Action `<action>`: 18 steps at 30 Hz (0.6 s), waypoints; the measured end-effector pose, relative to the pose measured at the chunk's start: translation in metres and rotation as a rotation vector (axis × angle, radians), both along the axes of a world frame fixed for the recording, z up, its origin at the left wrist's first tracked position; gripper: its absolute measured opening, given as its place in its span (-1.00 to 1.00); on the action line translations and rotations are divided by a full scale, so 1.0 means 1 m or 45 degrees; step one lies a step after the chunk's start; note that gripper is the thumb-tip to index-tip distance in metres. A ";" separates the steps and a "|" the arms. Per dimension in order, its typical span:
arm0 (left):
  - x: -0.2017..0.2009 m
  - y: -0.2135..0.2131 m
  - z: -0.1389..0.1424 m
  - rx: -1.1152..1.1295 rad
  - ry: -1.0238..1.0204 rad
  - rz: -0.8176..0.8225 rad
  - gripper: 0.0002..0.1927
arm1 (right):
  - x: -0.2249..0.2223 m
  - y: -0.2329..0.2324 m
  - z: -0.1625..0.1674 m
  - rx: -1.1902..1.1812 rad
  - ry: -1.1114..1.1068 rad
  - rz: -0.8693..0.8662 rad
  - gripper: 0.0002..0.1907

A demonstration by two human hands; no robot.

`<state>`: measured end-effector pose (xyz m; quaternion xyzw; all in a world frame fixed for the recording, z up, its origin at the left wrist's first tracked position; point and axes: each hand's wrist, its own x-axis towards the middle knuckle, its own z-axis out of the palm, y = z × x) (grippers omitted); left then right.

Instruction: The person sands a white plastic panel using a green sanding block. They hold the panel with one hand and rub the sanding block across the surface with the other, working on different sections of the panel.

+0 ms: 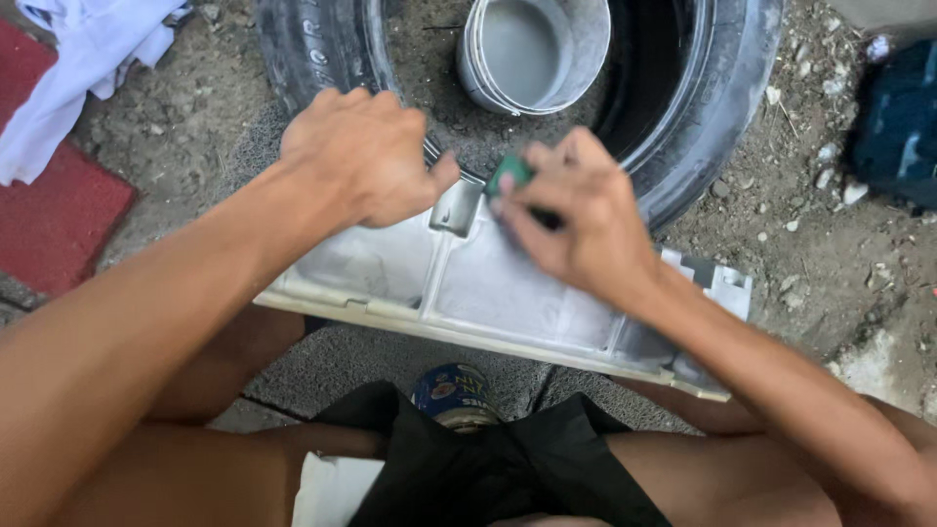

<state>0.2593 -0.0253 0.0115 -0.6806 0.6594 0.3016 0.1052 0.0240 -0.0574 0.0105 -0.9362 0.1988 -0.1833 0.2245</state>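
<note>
Against the grey panel (pixel 488 283), right hand (pixel 576 220) pinches a seemingly green pad (pixel 509 174); left hand (pixel 361 156) grips its edge.

You've got a worn black rubber tire (pixel 703 117) lying on the dirt with a round grey metal bucket (pixel 532 49) sitting inside it. White crumpled cloth (pixel 78 59) lies over a red mat (pixel 49 210) on your left, and a small blue printed can (pixel 454 395) sits by your shorts.

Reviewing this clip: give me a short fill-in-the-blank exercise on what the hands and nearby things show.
1. The right hand pinches a small ____ pad.
2. The left hand steadies the grey ribbed panel, which leans on a ____.
3. Inside the tyre sits a grey metal ____.

Missing words: green; tyre; bucket
</note>
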 end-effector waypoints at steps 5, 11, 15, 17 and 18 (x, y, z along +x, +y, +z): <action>0.001 0.000 -0.001 -0.005 -0.014 -0.008 -0.28 | 0.005 0.003 0.006 0.032 -0.056 0.146 -0.91; 0.001 0.001 -0.001 -0.041 -0.026 -0.015 -0.28 | 0.016 0.016 0.019 -0.217 0.036 0.180 -0.90; 0.001 0.002 -0.002 -0.009 -0.013 -0.002 -0.30 | 0.010 0.017 0.019 -0.190 -0.016 0.158 -0.81; 0.001 0.003 -0.003 -0.035 -0.005 0.011 -0.31 | 0.006 0.018 0.015 -0.278 0.059 0.189 -0.80; 0.001 0.002 -0.003 -0.074 -0.004 0.000 -0.30 | 0.004 0.022 0.013 -0.396 0.118 0.303 -0.74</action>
